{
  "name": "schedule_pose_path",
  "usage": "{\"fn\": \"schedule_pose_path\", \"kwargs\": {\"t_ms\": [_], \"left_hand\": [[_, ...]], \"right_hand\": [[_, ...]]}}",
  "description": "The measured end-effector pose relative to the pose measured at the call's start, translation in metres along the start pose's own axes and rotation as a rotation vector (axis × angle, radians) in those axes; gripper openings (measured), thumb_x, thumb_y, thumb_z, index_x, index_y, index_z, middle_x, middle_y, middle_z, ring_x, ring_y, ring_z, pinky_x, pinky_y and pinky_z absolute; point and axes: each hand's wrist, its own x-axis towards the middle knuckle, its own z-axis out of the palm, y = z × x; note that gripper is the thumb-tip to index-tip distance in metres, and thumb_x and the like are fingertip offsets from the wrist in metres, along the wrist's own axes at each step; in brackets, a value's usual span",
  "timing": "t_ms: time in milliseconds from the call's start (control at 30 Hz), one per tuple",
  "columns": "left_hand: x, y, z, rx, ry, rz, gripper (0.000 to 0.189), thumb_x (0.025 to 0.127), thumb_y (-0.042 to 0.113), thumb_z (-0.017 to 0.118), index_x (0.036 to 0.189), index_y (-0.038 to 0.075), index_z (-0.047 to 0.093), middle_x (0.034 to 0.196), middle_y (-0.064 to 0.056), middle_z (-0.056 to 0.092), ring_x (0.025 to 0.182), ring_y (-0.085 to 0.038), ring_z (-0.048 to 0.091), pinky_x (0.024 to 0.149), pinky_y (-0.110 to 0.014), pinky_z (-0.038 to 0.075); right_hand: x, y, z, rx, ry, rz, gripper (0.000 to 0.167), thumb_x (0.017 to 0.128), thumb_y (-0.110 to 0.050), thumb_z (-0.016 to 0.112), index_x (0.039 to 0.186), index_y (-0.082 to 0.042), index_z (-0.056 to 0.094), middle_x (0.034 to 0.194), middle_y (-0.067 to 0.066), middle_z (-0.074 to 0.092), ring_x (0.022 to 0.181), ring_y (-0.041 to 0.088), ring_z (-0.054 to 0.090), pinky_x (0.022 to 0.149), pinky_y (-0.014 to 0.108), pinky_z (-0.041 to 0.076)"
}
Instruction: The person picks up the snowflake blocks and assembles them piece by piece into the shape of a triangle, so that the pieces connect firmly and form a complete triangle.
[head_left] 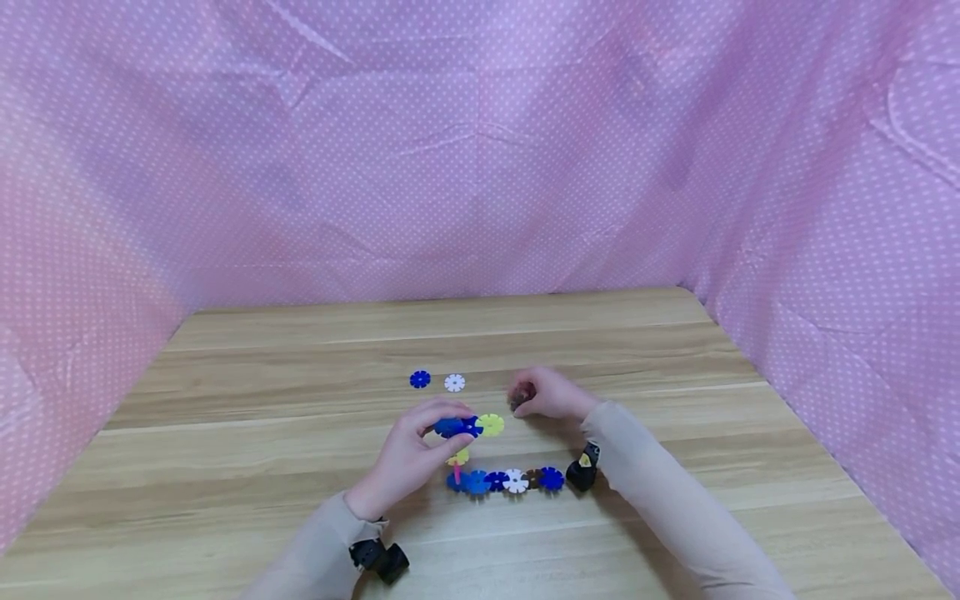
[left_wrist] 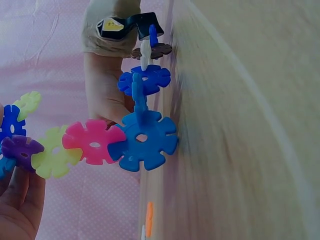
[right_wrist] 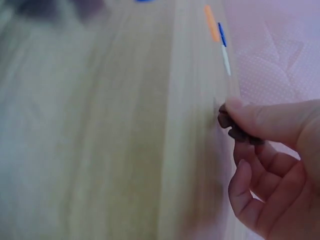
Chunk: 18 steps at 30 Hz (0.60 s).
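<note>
My left hand (head_left: 405,457) grips the upper end of a chain of interlocking flower-shaped plastic discs, with its thumb and fingers on the blue ones. A pale yellow disc (head_left: 492,425) sticks out past the fingertips. Below, the chain runs through purple (left_wrist: 23,152), yellow and pink (left_wrist: 94,142) discs to a big blue disc (left_wrist: 150,142). From there a row with a white disc (head_left: 515,481) extends to the right, ending in a dark blue disc (head_left: 552,478). Further back, my right hand (head_left: 553,392) pinches a single brown disc (right_wrist: 235,129) between thumb and fingers.
A loose blue disc (head_left: 420,379) and a loose white disc (head_left: 454,382) lie on the wooden table (head_left: 300,358) beyond my left hand. An orange disc (right_wrist: 211,22) shows edge-on in the wrist views. Pink dotted cloth (head_left: 450,167) surrounds the table's back and sides.
</note>
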Motion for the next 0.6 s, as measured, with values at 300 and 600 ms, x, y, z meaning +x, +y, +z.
{"fn": "schedule_pose_path", "kwargs": {"t_ms": [300,600], "left_hand": [[0.000,0.000,0.001,-0.034,-0.005,-0.005,0.022,0.085,0.016,0.070,0.107,0.012,0.070,0.114,-0.004,0.066,0.110,-0.021,0.060,0.093,-0.034,0.051],[0.001,0.001,0.004,-0.065,0.002,0.032,0.022,0.085,0.013,0.070,0.107,0.008,0.069,0.114,-0.008,0.065,0.109,-0.023,0.060,0.091,-0.027,0.052]], "right_hand": [[-0.008,0.002,-0.004,0.068,0.057,0.020,0.010,0.085,-0.016,0.069,0.081,-0.010,0.063,0.080,-0.001,0.062,0.070,0.012,0.051,0.064,0.025,0.045],[-0.024,-0.011,-0.004,0.306,0.060,0.039,0.015,0.090,-0.016,0.064,0.093,-0.002,0.063,0.077,0.015,0.067,0.063,0.014,0.061,0.061,0.028,0.054]]}}
